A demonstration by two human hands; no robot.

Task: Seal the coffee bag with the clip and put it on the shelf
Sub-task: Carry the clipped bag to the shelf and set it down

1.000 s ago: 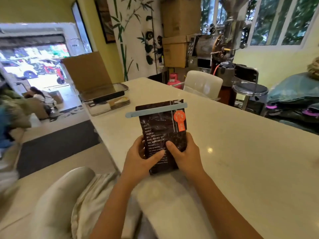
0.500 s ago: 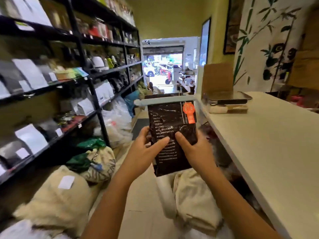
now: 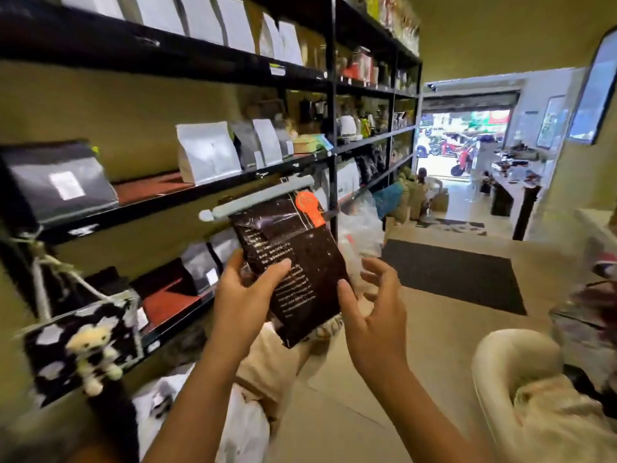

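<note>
Shelf (image 3: 187,192): my landmark, still without the bag.
Coffee bag (image 3: 293,269): near the shelf's front, tilted in air.
Left hand (image 3: 243,295): fingers gripping it.
Right hand (image 3: 374,312): fingers spread, thumb touching.
Clip (image 3: 257,202): across the top; I judge sealing done, shelving left.

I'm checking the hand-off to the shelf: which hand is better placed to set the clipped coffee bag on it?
Left. The left hand grips the coffee bag, clip already across its top, and is nearer the shelf. The right hand is open, at most its thumb touching the bag.
</note>
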